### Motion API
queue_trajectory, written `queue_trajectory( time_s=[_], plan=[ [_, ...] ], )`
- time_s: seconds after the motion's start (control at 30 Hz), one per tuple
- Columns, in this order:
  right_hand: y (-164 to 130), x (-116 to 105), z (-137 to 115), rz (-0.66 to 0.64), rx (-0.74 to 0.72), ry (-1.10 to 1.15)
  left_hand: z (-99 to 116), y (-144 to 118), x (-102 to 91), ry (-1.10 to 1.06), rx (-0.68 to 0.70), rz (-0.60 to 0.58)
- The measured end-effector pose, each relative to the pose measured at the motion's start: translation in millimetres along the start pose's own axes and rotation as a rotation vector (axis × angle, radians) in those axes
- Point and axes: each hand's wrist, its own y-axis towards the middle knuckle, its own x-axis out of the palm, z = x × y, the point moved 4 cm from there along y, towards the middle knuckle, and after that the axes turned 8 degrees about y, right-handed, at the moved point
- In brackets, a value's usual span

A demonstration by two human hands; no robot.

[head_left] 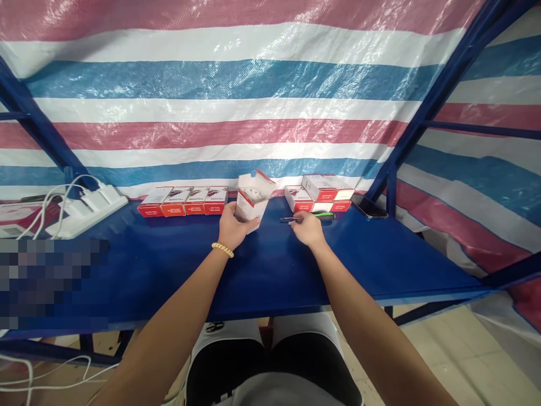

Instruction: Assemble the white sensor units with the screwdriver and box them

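Note:
My left hand (233, 226) grips an opened red and white box (252, 201), tilted on the blue table (270, 265), with a white part showing inside. A beaded bracelet (222, 248) is on that wrist. My right hand (306, 227) rests on the table just right of the box, fingers on a slim tool with a dark shaft and green handle (310, 216). Whether it grips the tool or only touches it is unclear.
A row of closed red and white boxes (183, 201) lies left of the open box; more are stacked at the right (323, 193). A black phone (369, 207) lies beyond them. A white power strip with plugs (87, 211) sits far left. Blue frame posts (391, 186) flank the table.

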Motion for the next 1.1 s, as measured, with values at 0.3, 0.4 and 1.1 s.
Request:
queue_trajectory(
  time_s=[0.3,0.4,1.1],
  plan=[
    [-2.7,8.8,1.0,-0.093,-0.020,-0.311,8.1,-7.8,4.1,0.183,-0.028,-0.069],
    [-2.8,9.4,1.1,-0.084,-0.031,-0.323,5.5,-7.3,3.3,0.269,-0.041,-0.079],
    [-6.4,1.7,-19.2,-0.013,-0.158,0.967,5.7,-7.6,7.8,0.284,0.096,-0.264]
  ],
)
